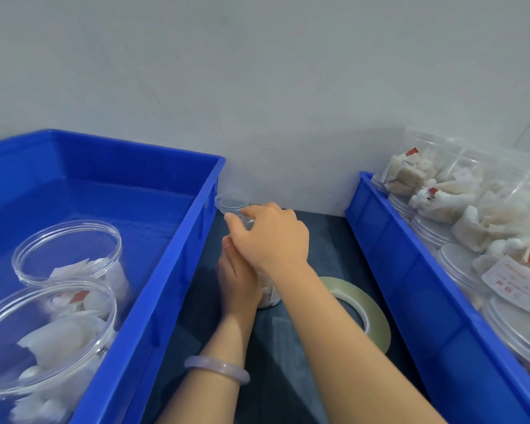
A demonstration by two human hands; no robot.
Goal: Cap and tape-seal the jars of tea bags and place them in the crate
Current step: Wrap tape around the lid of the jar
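**Q:** Entry: which step am I logging here?

**A:** Capping, as I read it. One jar (268, 296) of tea bags stands upright on the dark mat, in the gap between the two blue crates. My feed shows only its lower part, since both hands cover the rest.

**Q:** Hand poses?

**A:** The left hand (239, 280) wraps round the jar's side, fingers curled on it, bracing. The right hand (273, 237) sits on top, palm down with the wrist bent over, and its fingertips are clamped round the cap (246, 222). The cap is mostly hidden, so I cannot tell whether it is threaded home. The forearms cross, right over left.

**Q:** Next move?

**A:** My judgement is to twist the cap snug while the left hand stops the jar from turning. Then reach for the tape roll (380, 325), which lies flat just to the right of the jar, and run tape round the cap seam.

**Q:** Destination?

**A:** Probably the right crate (410, 286), which already holds capped jars (459, 261) with bagged tea lying on top. The left crate (178, 270) holds two open jars (68, 255) waiting their turn.

**Q:** Anything else?

**A:** A loose clear lid (231, 202) sits just behind the hands, against the left crate's corner. It needs care so the right hand doesn't knock it.
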